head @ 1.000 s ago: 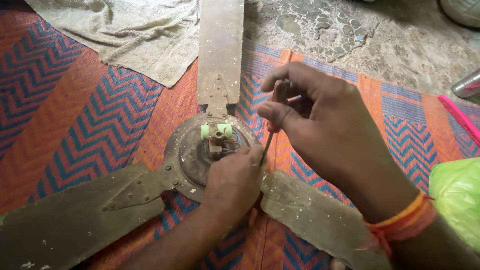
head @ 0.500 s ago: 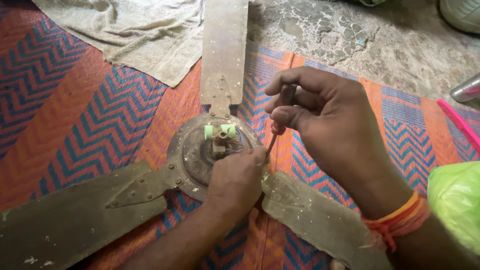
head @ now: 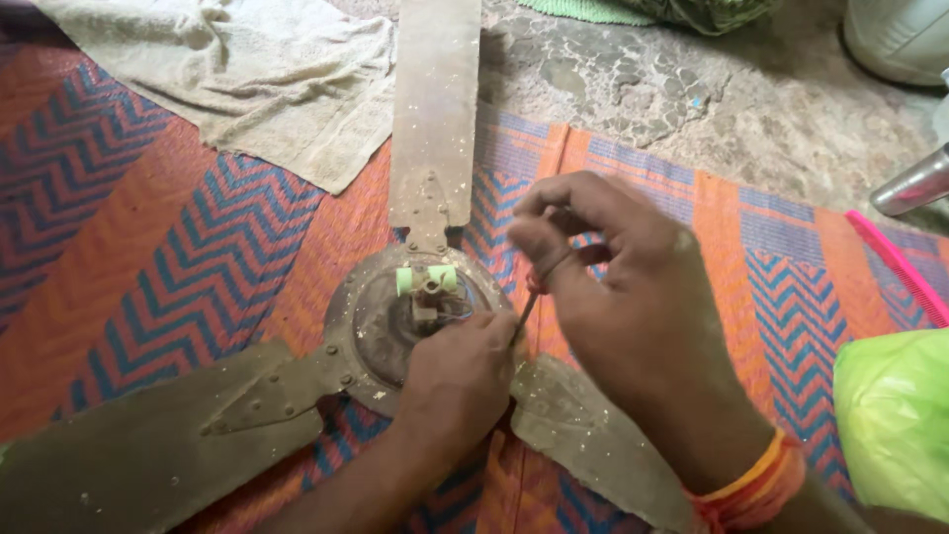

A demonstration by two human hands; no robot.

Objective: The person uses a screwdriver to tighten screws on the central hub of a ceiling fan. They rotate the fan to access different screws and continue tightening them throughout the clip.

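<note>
Here, the person is working at the middle of an old ceiling fan lying flat on a patterned mat.

Step in hand: the right hand [head: 633,307] is pinching a thin screwdriver [head: 527,305] by its reddish handle, and its tip is pointing down at the rim of the fan hub [head: 395,321]; judging from this, a fastener at the hub's right edge is being turned or sought.

Right grip: the fingers are closing narrowly round the handle, thumb against forefinger, with the wrist raised above the blade root.

Left grip: the left hand [head: 463,381] is pressing down on the lower right of the hub, fingers curled over the rim; it is steadying the fan, and whether anything small is being held under it cannot be told.

Where the fan is lying: the hub is sitting just left of and below the right hand, directly under the left hand's fingertips; the upper blade [head: 435,109] is running away from the person, and the other two are spreading toward the bottom corners.

Next move, as a judgement: it is calling for the tip to stay seated straight while the left hand is keeping the hub from spinning.

Around it: a pale green connector block [head: 426,279] is sitting at the hub's centre, a grubby towel [head: 247,79] is lying upper left, and a green plastic bag [head: 895,425] is showing at the right edge.
</note>
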